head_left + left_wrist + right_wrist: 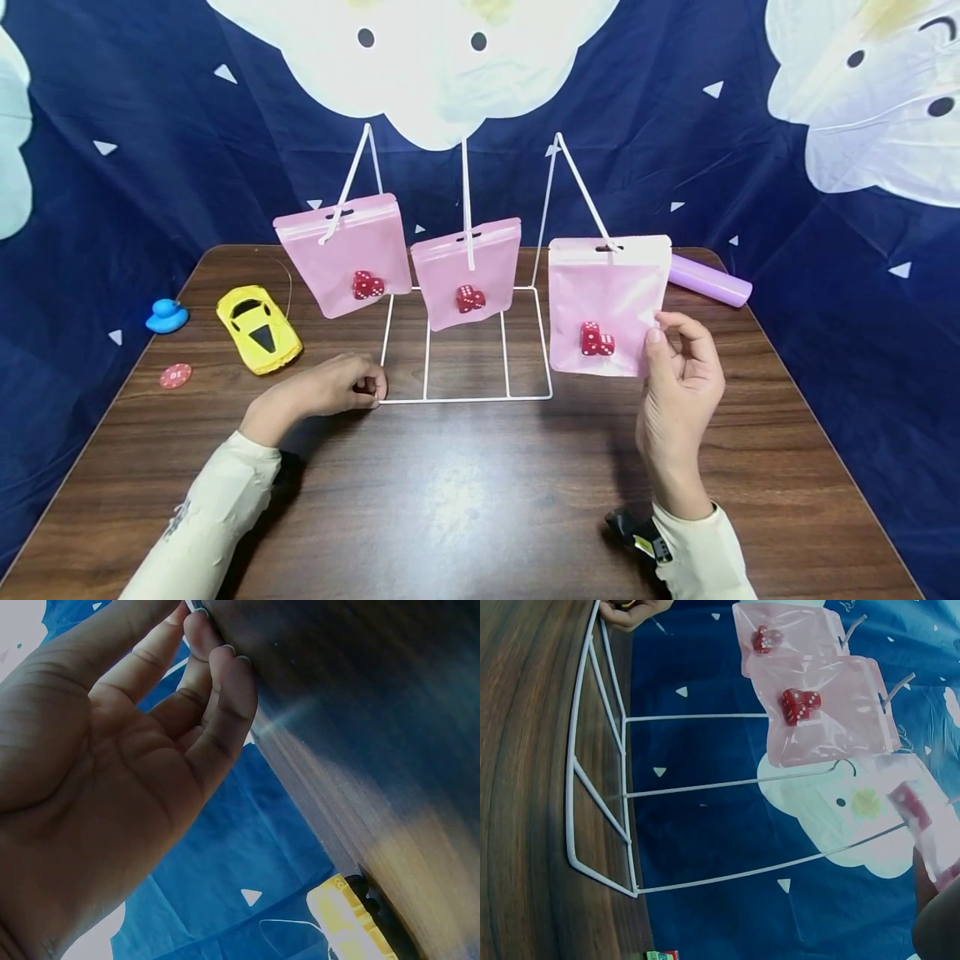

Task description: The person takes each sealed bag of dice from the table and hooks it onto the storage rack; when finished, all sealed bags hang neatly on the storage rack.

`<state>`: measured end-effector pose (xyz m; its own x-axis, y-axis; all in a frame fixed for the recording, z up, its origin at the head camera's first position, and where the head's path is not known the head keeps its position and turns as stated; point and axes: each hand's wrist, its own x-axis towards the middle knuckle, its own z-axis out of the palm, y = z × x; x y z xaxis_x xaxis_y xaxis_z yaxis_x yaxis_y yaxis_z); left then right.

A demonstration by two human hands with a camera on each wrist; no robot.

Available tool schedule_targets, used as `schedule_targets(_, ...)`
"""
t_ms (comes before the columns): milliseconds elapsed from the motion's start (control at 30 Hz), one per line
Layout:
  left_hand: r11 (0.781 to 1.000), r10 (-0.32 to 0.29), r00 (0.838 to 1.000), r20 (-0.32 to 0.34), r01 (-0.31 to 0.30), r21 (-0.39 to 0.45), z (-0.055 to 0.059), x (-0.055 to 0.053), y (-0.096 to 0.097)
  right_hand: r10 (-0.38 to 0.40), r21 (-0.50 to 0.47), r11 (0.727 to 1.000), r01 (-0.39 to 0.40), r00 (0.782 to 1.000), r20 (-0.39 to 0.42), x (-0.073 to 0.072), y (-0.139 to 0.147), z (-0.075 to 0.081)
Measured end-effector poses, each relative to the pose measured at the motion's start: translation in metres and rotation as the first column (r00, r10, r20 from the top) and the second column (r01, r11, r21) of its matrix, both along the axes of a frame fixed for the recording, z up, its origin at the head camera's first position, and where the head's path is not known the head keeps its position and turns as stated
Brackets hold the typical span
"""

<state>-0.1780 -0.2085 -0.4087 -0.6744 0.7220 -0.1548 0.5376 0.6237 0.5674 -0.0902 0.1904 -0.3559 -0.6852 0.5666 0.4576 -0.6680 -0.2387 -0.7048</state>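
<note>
A white wire rack [465,400] stands on the table, with three pink zip bags hanging from its raised hooks. The left bag [322,271], middle bag [438,287] and right bag [577,292] each show red dice [367,285] through the front. My right hand [684,392] pinches the right bag's lower right edge between thumb and index finger; the bag's hole is over the hook's tip. At the front left corner of the rack's base, my left hand [330,387] holds the wire with curled fingertips. The left wrist view shows that hand's palm [112,765].
Left on the table are a yellow toy car [258,329], a blue rubber duck [167,317] and a red chip [176,376]. Behind the right bag lies a purple cylinder [712,282]. A dark blue cloth [450,179] with white clouds hangs behind the table.
</note>
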Motion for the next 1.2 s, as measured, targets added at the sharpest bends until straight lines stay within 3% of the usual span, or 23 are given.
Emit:
schedule_targets(233, 1.000, 0.006, 1.000, -0.017, -0.006, -0.018, 0.000, -0.001, 0.000, -0.010, -0.063, 0.998, 0.010, 1.000, 0.011, -0.007, 0.008, -0.004)
schedule_targets(433, 1.000, 0.010, 1.000, -0.017, -0.010, -0.017, 0.000, 0.001, -0.002, 0.069, -0.135, 0.988, -0.070, 0.998, -0.014, -0.009, 0.009, -0.011)
schedule_targets(933, 1.000, 0.015, 1.000, -0.011, -0.015, 0.000, -0.001, 0.003, 0.000, 0.082, -0.034, 0.996, -0.082, 0.997, -0.005, -0.006, 0.010, -0.018)
schedule_targets(1200, 1.000, 0.003, 1.000, -0.013, -0.002, 0.013, 0.000, 0.002, 0.002, 0.107, 0.058, 0.992, -0.111, 0.992, 0.064, -0.004, 0.009, -0.023)
